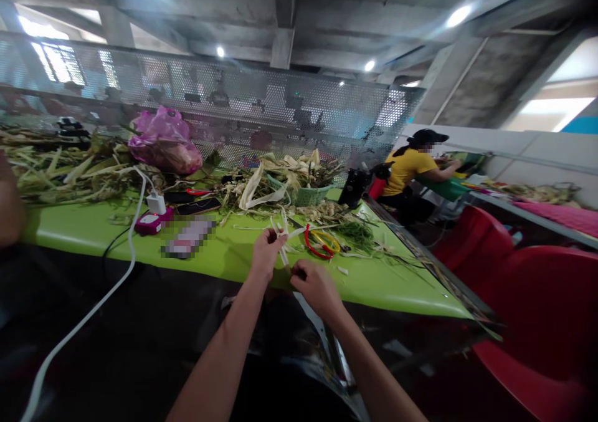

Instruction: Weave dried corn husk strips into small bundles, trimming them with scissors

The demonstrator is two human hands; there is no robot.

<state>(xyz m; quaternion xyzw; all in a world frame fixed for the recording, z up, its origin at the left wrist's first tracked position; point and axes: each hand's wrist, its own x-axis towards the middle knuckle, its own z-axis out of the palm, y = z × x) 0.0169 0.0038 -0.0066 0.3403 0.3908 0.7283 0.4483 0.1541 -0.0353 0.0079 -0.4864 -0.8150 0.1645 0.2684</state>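
Note:
Pale strips, like dried husk or leaf, cross one another above the front of the green-covered table. My left hand pinches them where they cross, with loose ends fanning upward and to the right. Lower down, my right hand has its fingers closed by the bottom end of a strip; whether it grips that end is hard to see. Just beyond my right hand lie a red loop handle and a yellow loop handle, perhaps of scissors. A small pale scrap rests nearby.
A green basket of dry husks stands behind. Leftward are a pink plastic bag, a blurred phone-like object, a purple socket block and a white cable. Red chairs and a seated person are at right.

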